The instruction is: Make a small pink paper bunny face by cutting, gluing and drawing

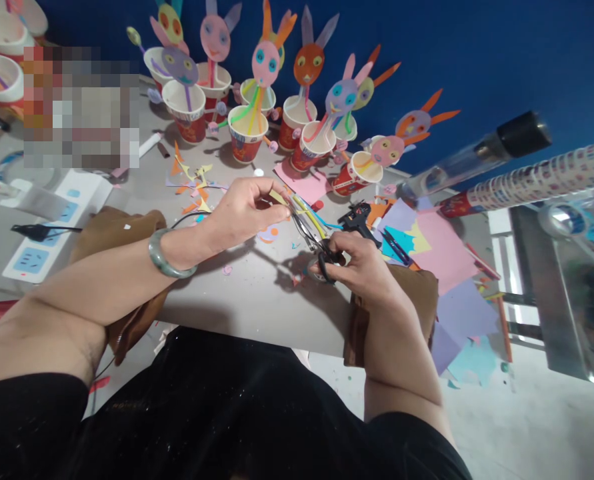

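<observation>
My right hand (359, 263) grips the black handles of a pair of scissors (304, 228), whose blades point up and left. Between the thumb and fingers of my left hand (247, 210) is a small piece of yellow paper (279, 197), close to the scissor tips. Whether the blades touch the paper I cannot tell. Yellow and blue pipe cleaners (309, 215) lie just behind the scissors. Beneath my hands on the table is a purple paper cut-out with orange spots (267, 233). A black glue gun (357, 219) lies beyond my right hand.
Paper cups with rabbit faces (247, 137) line the back by the blue wall. Paper scraps (194, 183) lie left of centre. A white power strip (51, 230) is at left; coloured paper sheets (444, 250) and a stack of cups (541, 175) are at right.
</observation>
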